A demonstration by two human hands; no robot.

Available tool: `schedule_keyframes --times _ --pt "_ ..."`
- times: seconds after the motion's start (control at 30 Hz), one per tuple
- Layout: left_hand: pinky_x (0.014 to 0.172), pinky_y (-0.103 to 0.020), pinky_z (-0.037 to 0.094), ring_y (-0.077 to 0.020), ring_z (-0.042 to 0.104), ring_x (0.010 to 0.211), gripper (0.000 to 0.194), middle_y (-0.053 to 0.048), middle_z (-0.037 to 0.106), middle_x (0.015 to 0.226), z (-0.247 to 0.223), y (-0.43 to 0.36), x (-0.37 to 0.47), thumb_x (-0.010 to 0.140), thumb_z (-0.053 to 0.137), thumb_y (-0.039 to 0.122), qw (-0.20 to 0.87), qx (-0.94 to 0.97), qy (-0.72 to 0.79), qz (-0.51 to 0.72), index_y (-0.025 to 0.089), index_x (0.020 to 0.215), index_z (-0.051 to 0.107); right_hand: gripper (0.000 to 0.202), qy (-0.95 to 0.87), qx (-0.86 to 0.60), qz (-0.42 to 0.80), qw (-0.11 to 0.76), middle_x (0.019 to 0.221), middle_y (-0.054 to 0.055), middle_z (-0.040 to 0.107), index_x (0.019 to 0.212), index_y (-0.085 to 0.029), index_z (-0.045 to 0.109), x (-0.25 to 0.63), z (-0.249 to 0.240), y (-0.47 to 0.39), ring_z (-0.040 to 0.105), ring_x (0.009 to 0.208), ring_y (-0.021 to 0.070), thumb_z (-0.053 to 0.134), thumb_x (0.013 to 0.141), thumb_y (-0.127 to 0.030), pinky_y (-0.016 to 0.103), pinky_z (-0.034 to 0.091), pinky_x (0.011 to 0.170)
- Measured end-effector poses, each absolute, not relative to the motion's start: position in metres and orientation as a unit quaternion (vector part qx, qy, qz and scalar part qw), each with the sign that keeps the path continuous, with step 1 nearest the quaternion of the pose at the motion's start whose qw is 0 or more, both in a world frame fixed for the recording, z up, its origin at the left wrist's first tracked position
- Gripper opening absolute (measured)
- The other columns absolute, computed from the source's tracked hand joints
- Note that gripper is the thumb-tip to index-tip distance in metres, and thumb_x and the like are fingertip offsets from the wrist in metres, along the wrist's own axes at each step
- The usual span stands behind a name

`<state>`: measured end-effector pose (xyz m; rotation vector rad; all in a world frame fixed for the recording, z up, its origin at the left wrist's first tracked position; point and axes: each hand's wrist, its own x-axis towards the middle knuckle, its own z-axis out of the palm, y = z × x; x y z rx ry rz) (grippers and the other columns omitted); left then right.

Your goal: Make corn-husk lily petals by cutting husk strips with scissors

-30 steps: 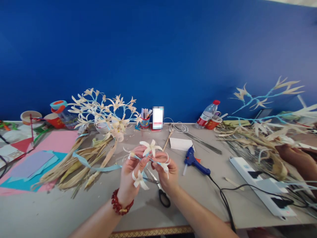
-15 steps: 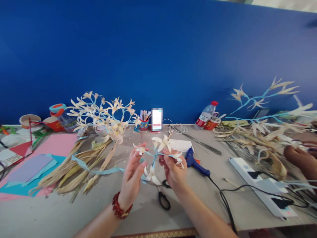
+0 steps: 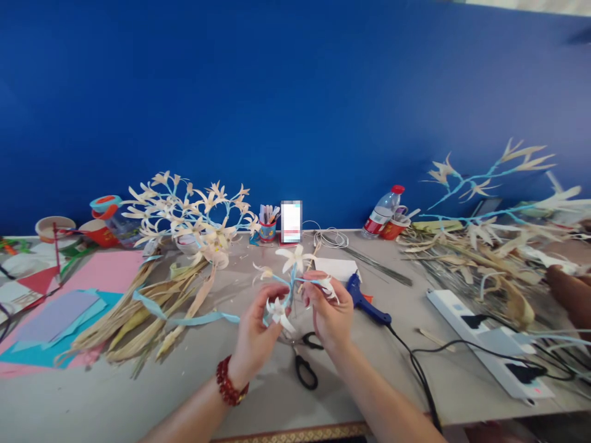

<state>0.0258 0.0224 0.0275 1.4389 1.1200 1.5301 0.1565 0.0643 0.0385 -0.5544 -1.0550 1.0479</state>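
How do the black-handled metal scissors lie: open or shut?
Open: the scissors have their handle loops spread apart, though the blades are mostly hidden.

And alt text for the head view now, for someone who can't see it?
The left hand and right hand hold a white-flowered spray with blue stems over a grey table. Scissors lie below, a blue glue gun to the right, dried leaves and a bigger flower arrangement to the left.

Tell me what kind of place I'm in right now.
Probably a shared craft room or workshop: a blue glue gun and black-handled scissors lie on the table, with stacked colored paper and dried husks to the left.
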Motion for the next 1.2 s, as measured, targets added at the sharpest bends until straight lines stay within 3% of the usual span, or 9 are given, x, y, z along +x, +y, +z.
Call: schedule_keyframes --times 0.1,0.2,0.37,0.53,0.77,0.97,1.2 --pt "0.078 -0.029 0.046 -0.0188 0.06 0.084 0.016 -0.005 0.066 0.089 0.027 0.023 0.029 0.08 0.064 0.023 0.383 0.566 0.444 0.58 0.018 0.095 0.066 0.009 -0.464 -0.254 0.475 0.703 0.072 0.0 0.063 0.088 -0.023 0.071 0.155 0.039 0.062 0.049 0.05 0.0093 0.068 0.08 -0.02 0.023 0.038 0.047" --pt "0.07 -0.027 0.046 -0.0166 0.059 0.075 0.011 -0.004 0.063 0.078 0.025 0.025 0.03 0.08 0.064 0.025 0.393 0.557 0.437 0.587 0.016 0.08 0.068 0.007 -0.479 -0.258 0.467 0.697 0.081 0.002 0.063 0.087 -0.022 0.07 0.155 0.041 0.061 0.05 0.05 0.0089 0.067 0.081 -0.022 0.023 0.039 0.046" --pt "0.076 -0.029 0.049 -0.0191 0.062 0.083 0.018 -0.006 0.068 0.084 0.022 0.027 0.027 0.082 0.062 0.031 0.407 0.509 0.454 0.608 0.016 0.085 0.07 0.016 -0.515 -0.286 0.424 0.688 0.083 0.002 0.062 0.095 -0.023 0.065 0.156 0.047 0.061 0.054 0.061 0.0121 0.068 0.079 -0.025 0.023 0.044 0.053" --pt "0.077 -0.028 0.05 -0.019 0.063 0.085 0.021 -0.007 0.068 0.086 0.02 0.026 0.024 0.082 0.061 0.034 0.392 0.503 0.468 0.611 0.016 0.086 0.07 0.003 -0.545 -0.314 0.359 0.69 0.074 0.0 0.057 0.082 -0.021 0.06 0.155 0.044 0.056 0.052 0.061 0.0117 0.062 0.084 -0.022 0.021 0.042 0.054" --pt "0.078 -0.031 0.051 -0.0202 0.064 0.086 0.019 -0.008 0.068 0.088 0.016 0.029 0.018 0.082 0.061 0.032 0.338 0.503 0.492 0.625 0.015 0.087 0.069 0.015 -0.673 -0.306 0.27 0.617 0.063 0.001 0.055 0.07 -0.018 0.059 0.154 0.037 0.05 0.05 0.058 0.0135 0.056 0.084 -0.023 0.026 0.041 0.057" --pt "0.078 -0.032 0.052 -0.0211 0.063 0.087 0.014 -0.008 0.066 0.09 0.016 0.027 0.017 0.085 0.058 0.027 0.266 0.56 0.477 0.624 0.017 0.091 0.066 0.012 -0.632 -0.34 0.376 0.586 0.065 -0.001 0.055 0.079 -0.017 0.06 0.146 0.035 0.052 0.046 0.054 0.0113 0.061 0.081 -0.029 0.023 0.039 0.051" --pt "0.083 -0.036 0.05 -0.0217 0.062 0.093 0.015 -0.008 0.065 0.094 0.02 0.027 0.014 0.087 0.054 0.02 0.199 0.616 0.461 0.607 0.02 0.096 0.066 0.022 -0.538 -0.332 0.534 0.562 0.059 -0.003 0.055 0.084 -0.018 0.063 0.138 0.03 0.054 0.042 0.041 0.0078 0.07 0.073 -0.036 0.021 0.034 0.039"
